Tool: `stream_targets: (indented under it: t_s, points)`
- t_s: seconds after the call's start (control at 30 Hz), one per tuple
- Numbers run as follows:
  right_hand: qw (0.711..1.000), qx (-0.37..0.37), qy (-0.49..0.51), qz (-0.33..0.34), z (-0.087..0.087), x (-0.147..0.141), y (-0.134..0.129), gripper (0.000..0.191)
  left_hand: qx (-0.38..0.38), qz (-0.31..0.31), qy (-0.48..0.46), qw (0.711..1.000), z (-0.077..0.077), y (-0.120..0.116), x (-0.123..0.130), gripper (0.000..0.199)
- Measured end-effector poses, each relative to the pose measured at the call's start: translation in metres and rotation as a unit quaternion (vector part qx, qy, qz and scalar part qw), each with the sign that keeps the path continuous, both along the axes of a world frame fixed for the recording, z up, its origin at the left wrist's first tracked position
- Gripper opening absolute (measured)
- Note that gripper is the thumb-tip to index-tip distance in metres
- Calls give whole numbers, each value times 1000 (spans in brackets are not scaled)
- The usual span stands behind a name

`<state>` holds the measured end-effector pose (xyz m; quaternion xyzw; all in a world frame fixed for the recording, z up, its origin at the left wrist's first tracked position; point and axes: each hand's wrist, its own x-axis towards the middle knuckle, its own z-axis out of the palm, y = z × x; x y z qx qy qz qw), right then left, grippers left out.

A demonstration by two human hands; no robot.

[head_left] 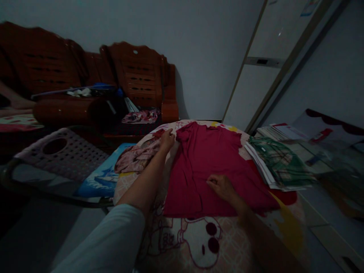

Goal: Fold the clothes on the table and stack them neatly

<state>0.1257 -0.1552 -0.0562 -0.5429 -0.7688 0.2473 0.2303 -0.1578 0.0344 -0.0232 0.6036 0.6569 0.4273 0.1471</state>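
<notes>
A dark pink shirt [210, 163] lies spread on a round table with a patterned cover [233, 242]. My left hand [167, 140] is beside the shirt's upper left corner, fingers drawn together; whether cloth is between them is too dark to tell. Over the middle of the shirt is my right hand [220, 185], its fingers curled together, with anything in them too small to make out. A crumpled pinkish patterned cloth [136, 157] lies left of my left forearm.
Papers [263, 170] and a green plaid cloth [280, 159] sit at the table's right edge. To the left are a woven chair [65, 155] and a blue printed item [104, 176]. Wooden seats [136, 76] stand behind, with part of another person at far left.
</notes>
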Motion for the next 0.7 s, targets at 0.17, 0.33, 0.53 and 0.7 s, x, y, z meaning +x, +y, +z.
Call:
stream_targets:
  t_s: [0.17,0.33,0.53,0.7]
  points:
    - [1000,4,-9,-8,-1,-2,1,17,-43,-72,46,995,-3,-9,-6,50]
    - [1000,14,-2,-8,0,-2,-1,18,-92,-179,156,967,-15,-23,24,51]
    - [999,26,-13,-14,1,-2,-2,20,-77,-153,149,974,-15,-22,36,36]
    - [1000,20,-4,-6,3,-3,-4,20,-6,-62,-6,998,-8,-14,-5,37]
